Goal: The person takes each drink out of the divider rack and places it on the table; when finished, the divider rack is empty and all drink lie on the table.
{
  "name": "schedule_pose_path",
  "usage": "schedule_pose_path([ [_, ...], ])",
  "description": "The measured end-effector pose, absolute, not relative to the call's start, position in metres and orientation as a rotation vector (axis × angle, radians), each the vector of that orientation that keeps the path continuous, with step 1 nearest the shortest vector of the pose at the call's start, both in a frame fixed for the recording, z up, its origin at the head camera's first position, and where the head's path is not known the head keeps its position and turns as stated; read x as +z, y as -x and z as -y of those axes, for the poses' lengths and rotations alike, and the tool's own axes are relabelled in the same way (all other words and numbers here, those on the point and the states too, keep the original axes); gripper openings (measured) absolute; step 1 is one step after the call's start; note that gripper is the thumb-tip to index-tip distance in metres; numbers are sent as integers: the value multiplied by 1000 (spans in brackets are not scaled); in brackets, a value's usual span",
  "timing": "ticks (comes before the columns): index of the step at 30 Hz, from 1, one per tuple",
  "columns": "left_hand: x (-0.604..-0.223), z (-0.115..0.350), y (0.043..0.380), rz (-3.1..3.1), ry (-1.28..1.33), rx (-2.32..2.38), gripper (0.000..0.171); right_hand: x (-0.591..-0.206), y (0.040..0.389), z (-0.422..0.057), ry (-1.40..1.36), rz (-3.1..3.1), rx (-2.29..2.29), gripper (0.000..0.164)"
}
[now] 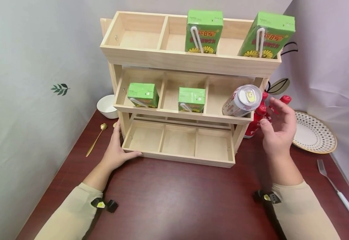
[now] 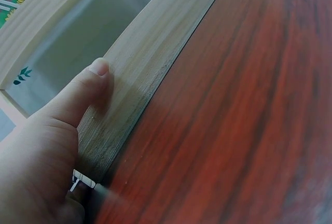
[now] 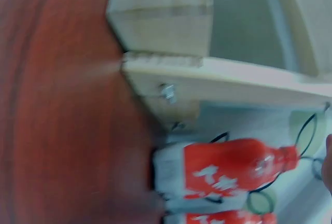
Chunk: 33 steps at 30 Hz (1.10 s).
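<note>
A three-tier wooden shelf rack stands on the dark red table. At its lower left corner, my left hand grips the bottom tray, the thumb along the front board and the other fingers at the side. My right hand is raised beside the rack's right end, thumb and fingers apart, holding nothing. Nearest to it are a white drink can, tilted in the middle tier's right compartment, and several red bottles behind the hand. One red bottle shows blurred in the right wrist view.
Green drink cartons stand in the top tier's middle and right compartments, and in the middle tier's left and centre. Around the rack are a white bowl, gold spoon, dotted plate and fork.
</note>
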State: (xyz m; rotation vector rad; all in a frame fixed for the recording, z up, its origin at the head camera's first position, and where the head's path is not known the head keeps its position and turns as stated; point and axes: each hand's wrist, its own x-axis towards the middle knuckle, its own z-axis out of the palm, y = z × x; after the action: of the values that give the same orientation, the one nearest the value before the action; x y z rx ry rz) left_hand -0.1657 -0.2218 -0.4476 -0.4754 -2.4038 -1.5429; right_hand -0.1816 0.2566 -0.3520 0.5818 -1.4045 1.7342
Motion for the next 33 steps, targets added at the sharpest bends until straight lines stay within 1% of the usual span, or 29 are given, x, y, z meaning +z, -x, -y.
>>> schedule_pose_path([
  [4, -447, 222, 165, 2408, 476, -1534, 141, -337, 178, -245, -696, 1345, 1792, 68],
  [8, -446, 222, 165, 2408, 480, -1522, 141, -323, 174, -235, -749, 1333, 1812, 72],
  [19, -445, 220, 164, 2411, 483, -1498, 141, -302, 170, -216, -800, 1441, 1819, 69],
  [26, -445, 220, 163, 2412, 478, -1503, 141, -297, 166, -212, -736, 1657, 1701, 72],
  [33, -445, 220, 163, 2415, 469, -1518, 141, -293, 163, -210, -614, 1839, 1441, 77],
])
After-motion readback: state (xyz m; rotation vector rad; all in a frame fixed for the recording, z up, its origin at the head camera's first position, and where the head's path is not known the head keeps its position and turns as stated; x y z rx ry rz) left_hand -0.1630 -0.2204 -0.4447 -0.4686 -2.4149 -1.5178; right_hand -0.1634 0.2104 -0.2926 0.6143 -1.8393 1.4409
